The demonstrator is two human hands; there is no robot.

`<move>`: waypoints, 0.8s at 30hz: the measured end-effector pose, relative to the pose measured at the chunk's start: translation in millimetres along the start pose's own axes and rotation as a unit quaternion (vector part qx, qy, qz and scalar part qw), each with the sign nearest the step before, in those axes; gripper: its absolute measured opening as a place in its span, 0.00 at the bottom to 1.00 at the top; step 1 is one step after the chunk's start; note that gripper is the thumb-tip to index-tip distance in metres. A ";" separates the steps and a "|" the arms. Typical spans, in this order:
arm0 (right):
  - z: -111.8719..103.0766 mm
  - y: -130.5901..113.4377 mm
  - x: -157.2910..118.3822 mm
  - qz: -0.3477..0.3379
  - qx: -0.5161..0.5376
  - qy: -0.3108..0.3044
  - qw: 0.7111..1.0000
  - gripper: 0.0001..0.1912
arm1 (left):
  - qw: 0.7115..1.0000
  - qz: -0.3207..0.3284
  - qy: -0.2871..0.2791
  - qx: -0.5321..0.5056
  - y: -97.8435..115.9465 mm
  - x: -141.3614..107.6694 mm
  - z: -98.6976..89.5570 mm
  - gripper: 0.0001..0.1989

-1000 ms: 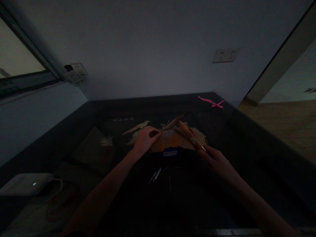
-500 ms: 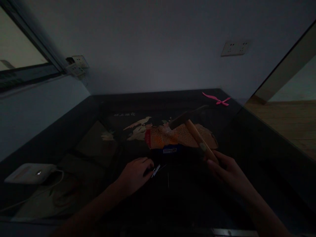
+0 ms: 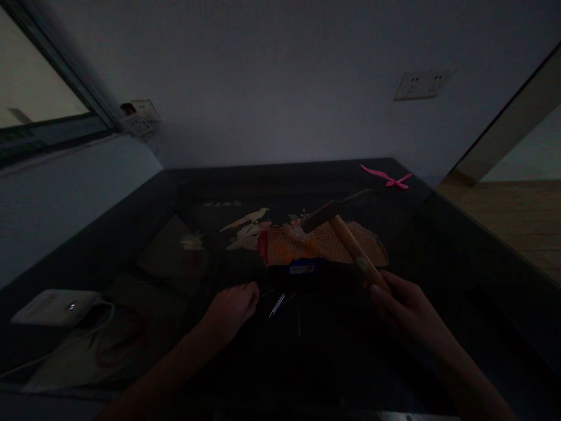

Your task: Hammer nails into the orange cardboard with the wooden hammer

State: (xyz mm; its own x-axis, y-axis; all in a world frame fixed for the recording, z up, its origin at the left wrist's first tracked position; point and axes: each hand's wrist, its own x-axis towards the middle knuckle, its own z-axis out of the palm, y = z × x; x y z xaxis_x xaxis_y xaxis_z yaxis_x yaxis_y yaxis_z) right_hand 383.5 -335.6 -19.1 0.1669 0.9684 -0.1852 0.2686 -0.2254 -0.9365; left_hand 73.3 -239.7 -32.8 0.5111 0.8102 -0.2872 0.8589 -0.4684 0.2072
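Note:
The scene is very dark. My right hand [image 3: 401, 304] grips the wooden handle of a hammer [image 3: 346, 237], whose dark head hangs over an orange dotted block [image 3: 307, 245] with a blue label on its near side. My left hand [image 3: 232, 307] rests on the dark table [image 3: 333, 362] just left of several thin nails [image 3: 278, 304]. Its fingertips pinch together near the nails; whether a nail is between them is too dark to tell.
A pink ribbon [image 3: 388, 177] lies at the table's far right corner. A white device [image 3: 56, 306] with a cable sits at the left edge. Wall sockets [image 3: 421, 85] are above. Pale bird decoration [image 3: 245, 225] shows on the tabletop behind the block.
My left hand left the orange block and came down to the nails, then drew slightly left. The hammer rose off the block and now hovers above it.

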 end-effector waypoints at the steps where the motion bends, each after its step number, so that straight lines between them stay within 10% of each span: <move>1: 0.0 0.3 0.5 0.004 0.003 0.001 1.000 0.23 | 0.999 0.011 0.014 -0.030 -3.6 -0.1 -1.7 0.08; 16: 1.1 2.2 1.8 0.030 0.021 0.039 0.999 0.21 | 0.880 0.107 0.165 -0.431 -6.8 7.0 -43.4 0.05; 24: 2.6 -1.1 4.0 0.030 0.023 0.035 0.999 0.22 | 0.810 0.161 0.312 -0.469 22.5 75.4 -70.7 0.14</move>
State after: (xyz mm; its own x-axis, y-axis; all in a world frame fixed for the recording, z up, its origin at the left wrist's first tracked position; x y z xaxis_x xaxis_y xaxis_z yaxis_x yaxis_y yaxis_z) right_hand 381.4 -331.2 -19.6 0.2484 0.9428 -0.2224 0.2126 -0.2770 -0.9371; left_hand 128.8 -164.2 16.3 0.3358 0.8568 0.3913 0.1311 -0.4539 0.8814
